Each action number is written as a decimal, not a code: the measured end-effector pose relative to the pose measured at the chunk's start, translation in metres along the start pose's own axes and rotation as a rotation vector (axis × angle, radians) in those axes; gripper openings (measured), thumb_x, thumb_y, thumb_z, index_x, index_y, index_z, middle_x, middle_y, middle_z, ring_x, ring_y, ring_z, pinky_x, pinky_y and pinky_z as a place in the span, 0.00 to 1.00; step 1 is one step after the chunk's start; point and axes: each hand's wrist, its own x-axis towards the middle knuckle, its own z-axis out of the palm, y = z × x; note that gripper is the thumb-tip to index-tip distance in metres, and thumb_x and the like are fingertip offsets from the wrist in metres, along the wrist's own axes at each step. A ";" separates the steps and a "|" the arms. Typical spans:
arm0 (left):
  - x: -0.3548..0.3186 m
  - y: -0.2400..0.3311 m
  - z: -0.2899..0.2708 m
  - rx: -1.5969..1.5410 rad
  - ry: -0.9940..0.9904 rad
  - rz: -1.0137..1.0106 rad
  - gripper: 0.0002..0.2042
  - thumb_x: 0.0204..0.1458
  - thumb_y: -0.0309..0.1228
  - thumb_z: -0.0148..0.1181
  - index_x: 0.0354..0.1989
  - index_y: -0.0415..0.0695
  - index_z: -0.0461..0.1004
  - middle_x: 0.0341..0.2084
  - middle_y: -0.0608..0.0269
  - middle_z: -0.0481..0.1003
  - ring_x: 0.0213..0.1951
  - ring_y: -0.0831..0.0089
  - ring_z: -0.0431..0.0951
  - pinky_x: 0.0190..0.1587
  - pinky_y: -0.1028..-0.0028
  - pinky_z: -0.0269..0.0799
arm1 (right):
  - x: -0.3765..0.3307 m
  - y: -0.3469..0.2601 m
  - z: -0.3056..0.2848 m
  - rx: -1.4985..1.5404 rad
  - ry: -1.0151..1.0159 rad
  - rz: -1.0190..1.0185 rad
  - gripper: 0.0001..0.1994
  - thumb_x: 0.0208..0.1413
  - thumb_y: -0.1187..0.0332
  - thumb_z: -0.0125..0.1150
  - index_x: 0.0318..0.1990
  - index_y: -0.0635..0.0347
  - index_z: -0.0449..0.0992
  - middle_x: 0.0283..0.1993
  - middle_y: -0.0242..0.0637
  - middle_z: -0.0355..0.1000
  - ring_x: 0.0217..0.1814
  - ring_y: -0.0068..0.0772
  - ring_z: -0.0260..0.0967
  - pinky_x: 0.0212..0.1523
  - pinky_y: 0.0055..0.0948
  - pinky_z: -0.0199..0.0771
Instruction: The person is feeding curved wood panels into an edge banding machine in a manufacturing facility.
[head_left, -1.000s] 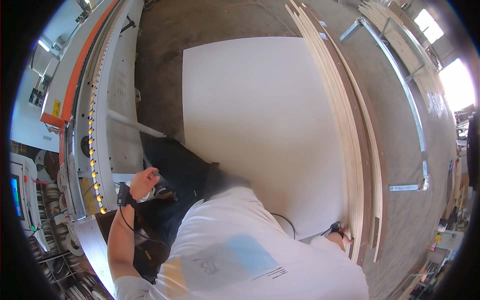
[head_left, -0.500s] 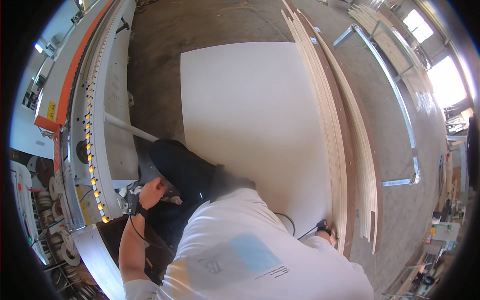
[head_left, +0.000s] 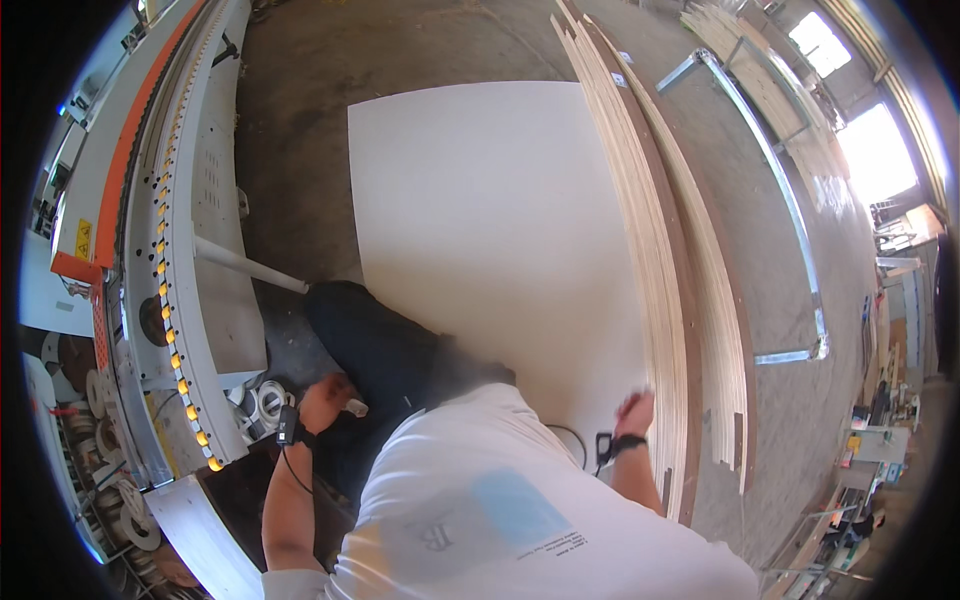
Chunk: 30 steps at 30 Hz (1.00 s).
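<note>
A large white panel (head_left: pixel 490 230) lies flat in front of me. My right hand (head_left: pixel 634 411) is blurred at its near right corner, beside the edge of a stack of pale boards (head_left: pixel 660 290); its grip is unclear. A black band with a small device sits on that wrist. My left hand (head_left: pixel 325 400) is curled by my dark trouser leg (head_left: pixel 385 350), with a small white object (head_left: pixel 355 407) sticking out of it. That wrist also carries a black band. My white shirt hides the panel's near edge.
A long white and orange machine (head_left: pixel 185 230) with a row of yellow rollers runs along the left, a white leg slanting from it. Rolls of tape lie under it at lower left. A metal frame (head_left: pixel 790 260) lies on the concrete floor at the right.
My left hand dropped from beside the machine to my thigh. My right hand lifted from low at the board stack to the panel's corner.
</note>
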 end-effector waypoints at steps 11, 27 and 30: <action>-0.005 0.000 0.024 0.176 -0.050 0.068 0.12 0.61 0.38 0.64 0.44 0.43 0.81 0.35 0.48 0.83 0.40 0.48 0.85 0.43 0.56 0.79 | 0.140 -0.285 0.192 -0.814 -0.251 -0.689 0.18 0.69 0.49 0.60 0.48 0.55 0.82 0.36 0.24 0.78 0.31 0.15 0.69 0.27 0.19 0.66; -0.024 -0.013 0.075 0.241 -0.058 -0.387 0.15 0.57 0.38 0.63 0.50 0.45 0.83 0.42 0.44 0.84 0.48 0.48 0.85 0.51 0.56 0.80 | 0.286 -0.301 0.278 -0.936 -0.623 0.157 0.50 0.55 0.30 0.66 0.78 0.53 0.62 0.79 0.40 0.61 0.82 0.45 0.52 0.78 0.50 0.50; -0.022 -0.021 0.080 0.198 -0.052 -0.435 0.15 0.55 0.37 0.64 0.48 0.44 0.83 0.42 0.44 0.84 0.48 0.49 0.85 0.51 0.55 0.81 | 0.305 -0.295 0.271 -0.912 -0.653 0.048 0.49 0.55 0.30 0.66 0.77 0.51 0.63 0.79 0.38 0.62 0.80 0.43 0.55 0.78 0.50 0.51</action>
